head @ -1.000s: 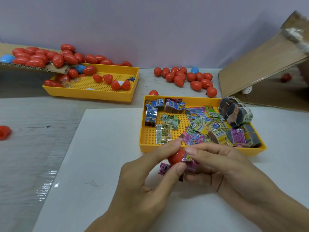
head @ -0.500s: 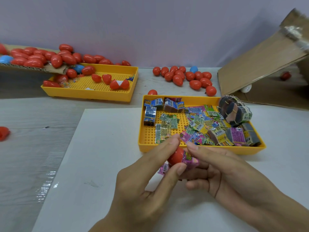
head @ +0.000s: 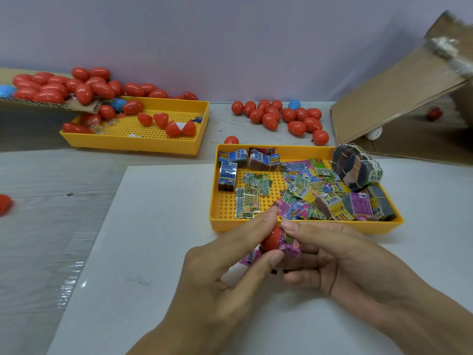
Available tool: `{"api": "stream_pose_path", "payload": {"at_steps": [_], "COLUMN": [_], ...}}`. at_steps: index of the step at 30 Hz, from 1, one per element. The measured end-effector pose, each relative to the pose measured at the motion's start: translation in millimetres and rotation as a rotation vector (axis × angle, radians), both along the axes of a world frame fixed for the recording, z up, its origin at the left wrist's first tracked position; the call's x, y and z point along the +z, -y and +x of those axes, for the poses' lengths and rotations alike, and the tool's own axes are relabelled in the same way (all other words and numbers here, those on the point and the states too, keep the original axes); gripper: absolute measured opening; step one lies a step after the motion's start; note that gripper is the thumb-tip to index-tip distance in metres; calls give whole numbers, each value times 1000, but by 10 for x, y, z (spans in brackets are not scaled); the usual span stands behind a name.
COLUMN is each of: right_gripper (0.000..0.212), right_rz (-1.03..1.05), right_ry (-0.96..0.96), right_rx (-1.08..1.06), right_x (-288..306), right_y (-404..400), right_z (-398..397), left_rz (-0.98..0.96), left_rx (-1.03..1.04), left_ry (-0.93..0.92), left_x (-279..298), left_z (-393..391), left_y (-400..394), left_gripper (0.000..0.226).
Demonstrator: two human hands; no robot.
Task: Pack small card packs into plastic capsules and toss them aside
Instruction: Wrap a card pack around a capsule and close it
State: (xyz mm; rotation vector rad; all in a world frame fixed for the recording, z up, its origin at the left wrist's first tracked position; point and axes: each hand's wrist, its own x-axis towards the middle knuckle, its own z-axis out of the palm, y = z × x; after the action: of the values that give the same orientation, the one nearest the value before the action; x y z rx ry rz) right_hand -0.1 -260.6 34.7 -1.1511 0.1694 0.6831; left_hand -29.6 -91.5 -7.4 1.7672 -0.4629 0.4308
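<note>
Hands: both meet over the white sheet (head: pixel 158 226), just in front of the near tray (head: pixel 302 225).
Left hand (head: pixel 220 275): thumb and forefinger curl round a red capsule half (head: pixel 271 239) and pinch it from above and below.
Right hand (head: pixel 340 260): forefinger and thumb pinch a pink card pack (head: pixel 290 245); the other fingers are loosely curled beneath it.
Card pack: touches the capsule half at its right side, partly inside or against its mouth; which, I cannot tell.
Second pink pack (head: pixel 249 258): shows below the left forefinger; whether it is held or lying on the sheet I cannot tell.
Near tray: yellow, holds many loose colourful packs (head: pixel 307 190) and banded bundles (head: pixel 358 167) at its right end.
Far tray (head: pixel 133 143): yellow, at the back left, holds a few red capsule halves (head: pixel 174 128).
Cardboard flap (head: pixel 33 102): overhangs the far tray's left end, heaped with red capsules (head: pixel 58 85) and a blue one.
Capsule cluster (head: pixel 281 116): lies on the table behind the near tray, mostly red, one blue.
Cardboard box (head: pixel 399 93): stands tilted at the right.
</note>
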Motion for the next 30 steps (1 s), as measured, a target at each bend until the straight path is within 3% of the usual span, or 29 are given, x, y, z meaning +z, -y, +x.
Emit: {"api": "stream_pose_path", "payload": {"at_steps": [7, 12, 16, 30], "right_gripper": [34, 43, 34, 33], "right_rz": [6, 62, 46, -30], "right_ry": [-26, -81, -64, 14], "right_rx": [-4, 0, 1, 8], "right_x": [-19, -40, -41, -39], "right_y": [-3, 8, 17, 17], "right_z": [11, 19, 20, 26], "left_rz": [-111, -105, -87, -52], "left_rx": [-128, -134, -126, -131], "left_ry": [-212, -163, -154, -172], "left_x": [-22, -54, -60, -59], "left_z": [39, 47, 48, 58], "left_y": [-49, -67, -61, -58], "left_gripper": [51, 54, 55, 52]}}
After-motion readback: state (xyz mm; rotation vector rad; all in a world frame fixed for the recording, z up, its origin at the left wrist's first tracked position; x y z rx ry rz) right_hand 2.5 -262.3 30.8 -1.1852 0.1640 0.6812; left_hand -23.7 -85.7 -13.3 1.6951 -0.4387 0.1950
